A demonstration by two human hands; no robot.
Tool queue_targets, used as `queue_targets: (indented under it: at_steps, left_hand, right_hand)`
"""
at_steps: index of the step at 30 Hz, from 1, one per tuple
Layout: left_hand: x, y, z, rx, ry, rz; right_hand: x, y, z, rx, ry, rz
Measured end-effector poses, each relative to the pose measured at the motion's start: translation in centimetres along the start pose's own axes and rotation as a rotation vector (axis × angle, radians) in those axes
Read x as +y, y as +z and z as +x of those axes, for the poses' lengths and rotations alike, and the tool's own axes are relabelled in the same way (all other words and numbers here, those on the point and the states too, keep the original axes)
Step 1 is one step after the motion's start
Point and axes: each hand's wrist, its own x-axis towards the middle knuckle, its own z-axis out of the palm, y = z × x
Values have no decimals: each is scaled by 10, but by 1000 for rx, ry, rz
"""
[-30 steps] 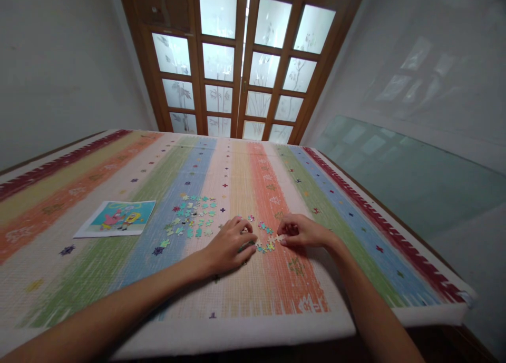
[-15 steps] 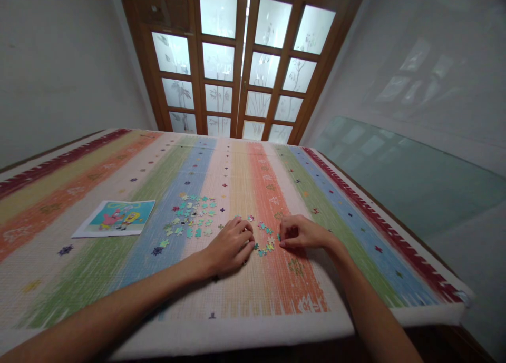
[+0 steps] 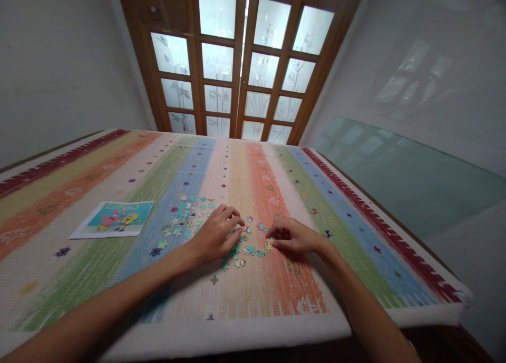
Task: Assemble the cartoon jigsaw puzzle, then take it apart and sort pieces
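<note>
A partly joined ring of jigsaw pieces [image 3: 250,251] lies on the striped cloth between my two hands. My right hand [image 3: 295,235] is at the ring's right side, thumb and forefinger closed on a small puzzle piece at its edge, mostly hidden by the fingertips. Over the left side hovers my left hand [image 3: 220,230], fingers bent and thumb apart from them, nothing plainly held. Its fingertips are close to a few pieces at the ring's upper left. Loose jigsaw pieces [image 3: 182,215], mostly teal and green, are spread left of my left hand, some covered by it.
A printed cartoon picture [image 3: 122,218] lies flat on the left of the table. The striped tablecloth [image 3: 253,294] covers the table to its front edge. Beyond stand wooden doors with frosted panes [image 3: 219,60]; a pale glass panel [image 3: 379,152] leans at the right wall.
My left hand has shifted up and left, uncovering joined pieces at the ring's lower left. My right hand has moved left, bringing its pinched fingertips onto the ring's right edge.
</note>
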Motion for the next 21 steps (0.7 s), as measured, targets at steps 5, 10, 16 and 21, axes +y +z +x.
queue_targets:
  at_steps: [5,10,16,21]
  left_hand:
    - [-4,-19,-11,-21,44,-14]
    - [2,-23,-33,-149,174,-88]
    - [6,-28,-44,-215,203,-50]
    - [5,-29,-44,-248,242,20]
  right_hand:
    - [-4,2,1,59,54,95]
    - [-11,6,4,120,42,113]
    - [-17,15,8,115,-1,16]
    - [-12,6,2,199,-29,-46]
